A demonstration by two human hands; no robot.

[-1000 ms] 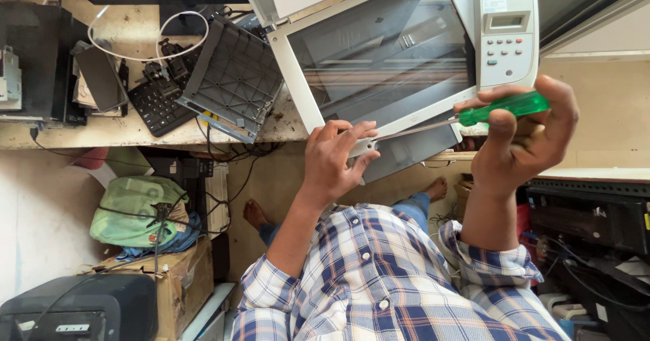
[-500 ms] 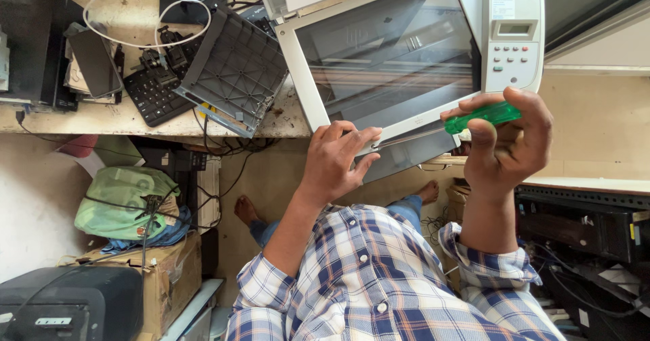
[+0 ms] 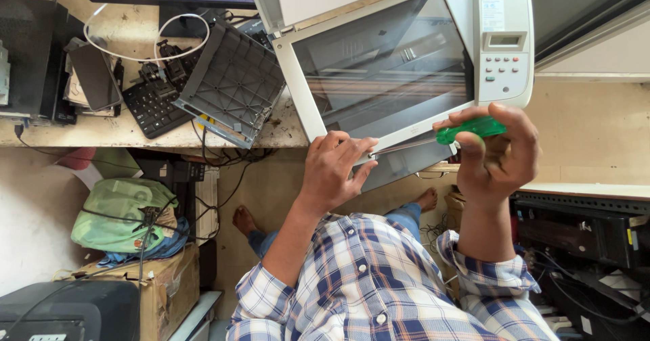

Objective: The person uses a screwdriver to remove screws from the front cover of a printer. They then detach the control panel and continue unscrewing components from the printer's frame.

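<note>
So the scanner unit (image 3: 399, 63) is propped half off the edge of the workbench (image 3: 81, 132), glass side tilted toward the camera, probably so the lower front edge can be got at from a seated spot on the floor. Its lid is swung open at the top, which keeps the glass bed exposed.

The left hand (image 3: 333, 172) is laid against that lower front edge, fingers spread fairly wide and pressed flat rather than curled around anything, so it looks like the unit is being steadied, not gripped. The right hand (image 3: 497, 155) is closed snugly around a green-handled screwdriver (image 3: 468, 128), thumb and fingers wrapped tight on the handle. The shaft is pointed left along the scanner's bottom edge, toward the left fingertips; where exactly the tip lands can't be made out.

A grey plastic cover (image 3: 233, 84) is leaned on the bench just beside the scanner, partly over a black keyboard (image 3: 152, 104), likely set aside there to be out of the way. A green bag (image 3: 122, 212) is dumped on a cardboard box (image 3: 145, 283) under the bench, well apart from the work.
</note>
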